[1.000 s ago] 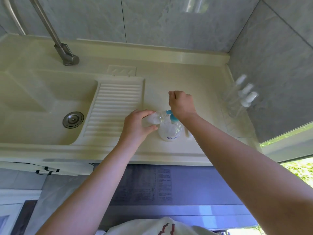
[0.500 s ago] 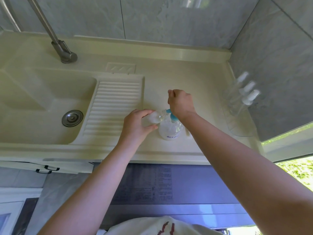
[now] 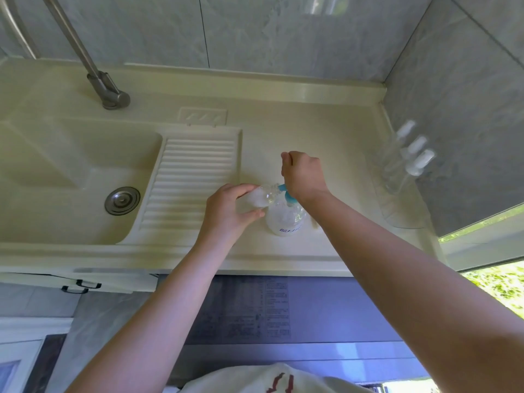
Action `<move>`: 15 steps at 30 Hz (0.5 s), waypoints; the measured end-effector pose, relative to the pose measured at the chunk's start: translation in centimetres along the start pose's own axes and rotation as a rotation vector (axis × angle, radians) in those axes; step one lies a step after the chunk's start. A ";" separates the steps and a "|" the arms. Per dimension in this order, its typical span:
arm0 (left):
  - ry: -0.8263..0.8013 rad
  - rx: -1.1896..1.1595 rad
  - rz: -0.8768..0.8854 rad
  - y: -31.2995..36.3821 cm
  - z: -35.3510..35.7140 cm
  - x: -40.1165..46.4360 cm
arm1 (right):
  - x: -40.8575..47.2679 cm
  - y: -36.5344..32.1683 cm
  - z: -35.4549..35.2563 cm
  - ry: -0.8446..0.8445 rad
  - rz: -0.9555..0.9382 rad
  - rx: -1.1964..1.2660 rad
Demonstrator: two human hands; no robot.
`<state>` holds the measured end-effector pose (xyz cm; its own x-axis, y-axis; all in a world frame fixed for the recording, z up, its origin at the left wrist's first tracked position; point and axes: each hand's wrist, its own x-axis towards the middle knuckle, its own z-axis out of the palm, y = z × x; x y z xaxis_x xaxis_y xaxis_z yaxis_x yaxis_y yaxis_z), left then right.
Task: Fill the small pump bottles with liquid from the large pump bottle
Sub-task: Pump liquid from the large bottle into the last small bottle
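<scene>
Small bottle (image 3: 262, 196) tilted at pump spout (image 3: 282, 188) to catch liquid
Left hand (image 3: 226, 215) grips it; right hand (image 3: 303, 173), fingers curled, presses large bottle (image 3: 285, 218) pump.

On the cream counter (image 3: 326, 131) stands the big bottle (image 3: 285, 218) with a blue pump (image 3: 286, 192). The right hand (image 3: 304, 177) sits on the pump, fingers curled. The left hand (image 3: 226, 212) grips a small bottle (image 3: 262, 195) – tilted, its mouth at the nozzle. Far right, three small bottles (image 3: 408, 157) stand by the wall; the sink (image 3: 71, 177) lies left.
</scene>
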<state>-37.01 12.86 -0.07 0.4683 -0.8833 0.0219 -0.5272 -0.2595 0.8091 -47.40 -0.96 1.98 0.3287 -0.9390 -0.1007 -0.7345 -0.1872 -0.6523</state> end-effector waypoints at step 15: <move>0.007 -0.006 0.009 -0.2 0.7 0.3 | 0.4 0.6 0.0 -0.008 0.045 0.002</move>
<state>-37.29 12.38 -0.60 0.4682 -0.8830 0.0333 -0.5270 -0.2488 0.8126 -47.73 -1.48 1.59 0.3007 -0.9440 -0.1360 -0.7472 -0.1446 -0.6487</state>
